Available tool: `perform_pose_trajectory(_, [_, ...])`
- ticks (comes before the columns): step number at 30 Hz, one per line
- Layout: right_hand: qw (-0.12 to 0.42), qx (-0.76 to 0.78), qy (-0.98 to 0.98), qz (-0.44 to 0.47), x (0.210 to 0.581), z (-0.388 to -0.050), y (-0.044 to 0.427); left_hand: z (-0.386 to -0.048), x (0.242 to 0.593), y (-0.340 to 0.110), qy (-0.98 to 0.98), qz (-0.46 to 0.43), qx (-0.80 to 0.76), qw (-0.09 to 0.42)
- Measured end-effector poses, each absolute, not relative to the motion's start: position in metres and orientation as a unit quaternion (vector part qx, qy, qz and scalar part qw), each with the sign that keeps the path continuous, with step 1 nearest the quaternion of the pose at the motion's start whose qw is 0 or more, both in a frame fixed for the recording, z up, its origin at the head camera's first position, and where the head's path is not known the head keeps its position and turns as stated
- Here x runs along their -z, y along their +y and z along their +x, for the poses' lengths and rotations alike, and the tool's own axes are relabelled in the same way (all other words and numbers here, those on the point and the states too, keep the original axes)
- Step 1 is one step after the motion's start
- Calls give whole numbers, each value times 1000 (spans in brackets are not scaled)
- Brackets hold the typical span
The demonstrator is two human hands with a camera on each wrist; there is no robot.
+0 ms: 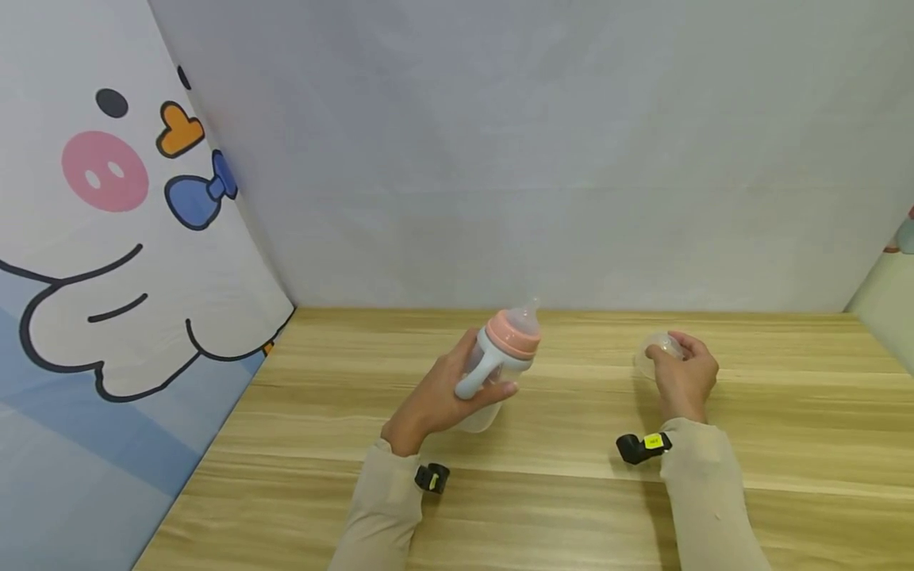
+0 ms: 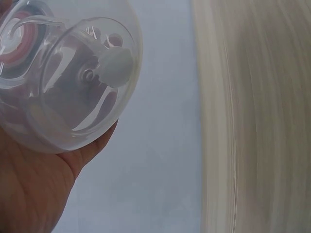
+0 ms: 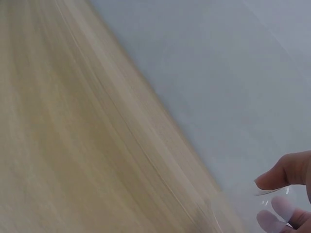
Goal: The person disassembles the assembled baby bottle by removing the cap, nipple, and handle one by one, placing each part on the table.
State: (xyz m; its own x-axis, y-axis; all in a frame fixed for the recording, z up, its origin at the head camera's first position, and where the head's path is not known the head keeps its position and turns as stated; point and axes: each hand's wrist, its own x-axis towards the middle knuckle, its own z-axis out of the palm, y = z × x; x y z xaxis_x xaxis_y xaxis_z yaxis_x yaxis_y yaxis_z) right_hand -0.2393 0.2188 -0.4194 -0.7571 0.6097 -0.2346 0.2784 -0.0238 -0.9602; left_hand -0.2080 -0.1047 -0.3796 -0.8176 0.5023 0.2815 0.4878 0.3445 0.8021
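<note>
A baby bottle (image 1: 516, 335) with a pink collar, a clear teat and pale blue handles tilts to the right in my left hand (image 1: 443, 392). The fingers of that hand grip it round the body, and the left wrist view looks at its clear base (image 2: 80, 92), where a straw and a white weight show inside. Over to the right, my right hand (image 1: 687, 377) pinches a clear dome-shaped cap (image 1: 648, 363) between thumb and fingers, close to the tabletop. In the right wrist view only the thumb and some fingertips (image 3: 274, 177) show, with part of the see-through cap.
Both hands are over a wood-grain table (image 1: 557, 507). A pale grey cloth wall (image 1: 543, 159) rises along its far edge. To the left stands a panel (image 1: 93, 317) printed with a cartoon figure. Another light panel (image 1: 892, 293) borders the right side.
</note>
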Motion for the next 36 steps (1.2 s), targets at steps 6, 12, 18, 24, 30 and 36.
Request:
perform_pose_trajectory(6, [128, -634, -689, -326, 420, -240, 219, -209, 379, -105, 823, 297, -485, 11])
perform_pose_trajectory(12, [116, -621, -702, -330, 422, -239, 220, -209, 379, -105, 823, 296, -484, 13])
perform_pose_trajectory(18, [113, -619, -704, -330, 423, -241, 221, -209, 379, -104, 825, 296, -481, 11])
perform_pose_trajectory(24, [112, -617, -704, -335, 424, -241, 222, -209, 380, -104, 824, 295, -483, 11])
perform_pose_trajectory(30, [107, -617, -704, -336, 424, -242, 222, -211, 382, -103, 825, 293, -483, 11])
perform_pose_trajectory(36, [112, -608, -709, -340, 427, -247, 225, -213, 381, -102, 825, 292, -484, 16])
